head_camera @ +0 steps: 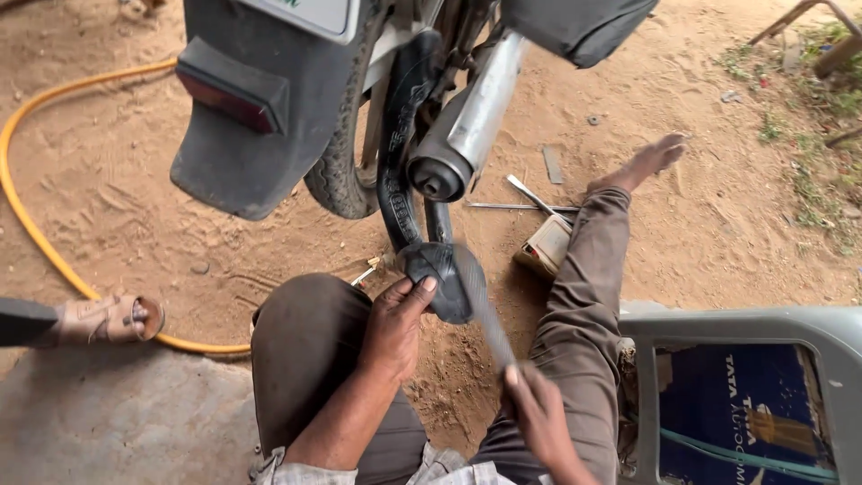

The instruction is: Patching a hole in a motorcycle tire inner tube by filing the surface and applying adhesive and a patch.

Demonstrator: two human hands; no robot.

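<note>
Bare sandy ground outdoors, with a concrete slab at the lower left. A motorcycle stands at the top edge of view: one rear tyre, one mudguard with a red tail lamp, one chrome exhaust pipe.

One black inner tube hangs out from the wheel area, beside the tyre and the exhaust, and runs down to the seated person's lap. The left hand is clenched around the lower fold of the tube, thumb on top. The right hand is closed around the handle of a long dark tool; the tool is blurred, so its kind cannot be told. Its far end lies against the folded tube.

Judgement: the tube is already out of the tyre and work on its surface appears in hand; refitting is not yet done.

Count on the ground: one yellow hose curving along the left, two metal rods near the right knee, one small box just beside that knee. One grey crate sits at the lower right corner. Another person's sandalled foot is at the left edge.
</note>
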